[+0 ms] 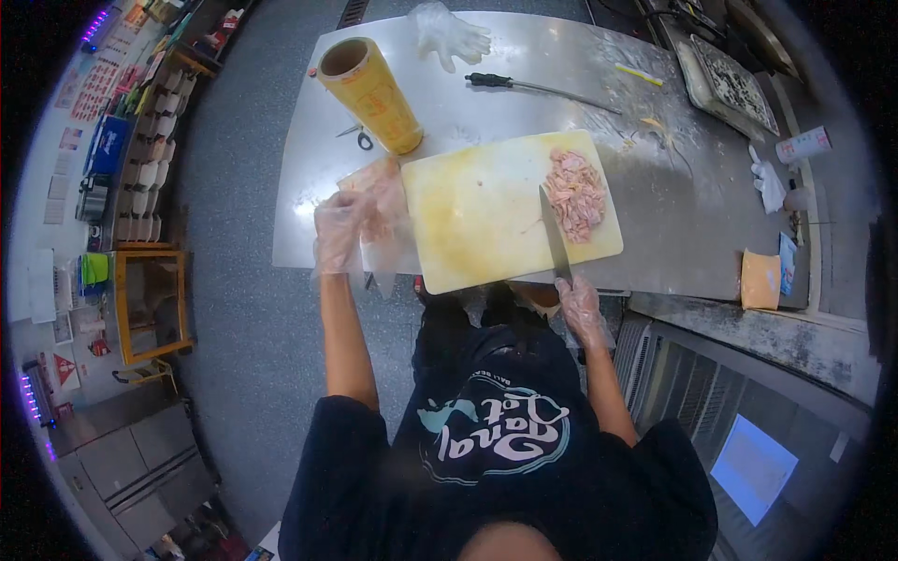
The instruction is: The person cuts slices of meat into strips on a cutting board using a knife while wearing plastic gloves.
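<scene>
My left hand (340, 228), in a clear plastic glove, grips the top of a clear plastic bag (386, 203) that seems to hold some pinkish meat. The bag lies against the left side of a white, yellow-stained cutting board (477, 217). In my right hand (582, 312), also gloved, is the handle of a long kitchen knife (555, 238). Its blade lies along the left edge of a heap of cut raw pink meat (577, 196) at the board's right end. A few tiny scraps dot the board's middle.
The board rests on a steel table (673, 231). Beyond it stand a large roll of plastic film (375, 98), scissors (364, 139), a honing steel (544, 91) and a plastic glove (449, 38). A yellow stick (638, 74) lies farther right. A beige container (761, 280) sits at the right edge.
</scene>
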The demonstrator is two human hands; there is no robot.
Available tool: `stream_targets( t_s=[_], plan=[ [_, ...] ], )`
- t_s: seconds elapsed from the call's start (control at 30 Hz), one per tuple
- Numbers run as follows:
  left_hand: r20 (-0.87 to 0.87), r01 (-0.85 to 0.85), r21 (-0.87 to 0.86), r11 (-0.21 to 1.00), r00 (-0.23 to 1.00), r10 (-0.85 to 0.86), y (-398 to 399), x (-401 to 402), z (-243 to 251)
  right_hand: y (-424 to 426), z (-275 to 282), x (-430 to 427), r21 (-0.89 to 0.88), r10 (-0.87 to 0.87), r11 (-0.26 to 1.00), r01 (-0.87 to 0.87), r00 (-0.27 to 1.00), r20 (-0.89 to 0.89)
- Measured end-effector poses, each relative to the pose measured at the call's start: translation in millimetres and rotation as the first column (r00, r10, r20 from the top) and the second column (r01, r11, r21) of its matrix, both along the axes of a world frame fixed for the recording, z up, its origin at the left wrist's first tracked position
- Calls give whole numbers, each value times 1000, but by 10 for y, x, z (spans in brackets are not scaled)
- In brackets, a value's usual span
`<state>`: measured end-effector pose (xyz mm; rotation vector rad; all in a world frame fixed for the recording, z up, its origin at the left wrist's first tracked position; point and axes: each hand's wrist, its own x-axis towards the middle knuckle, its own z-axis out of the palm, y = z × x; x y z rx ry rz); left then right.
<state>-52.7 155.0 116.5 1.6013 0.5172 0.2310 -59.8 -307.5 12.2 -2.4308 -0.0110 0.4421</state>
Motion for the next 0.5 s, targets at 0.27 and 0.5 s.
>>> stream_targets(
  t_s=[0.27,0.5],
  plan=[
    [151,152,-59,987,978,-141,-1018,294,337,57,146,70,144,-49,989,40,997,57],
    [-161,202,821,534,979,-122,-1489,-65,-677,113,179,80,75,31,997,-36,997,67]
  ],
)
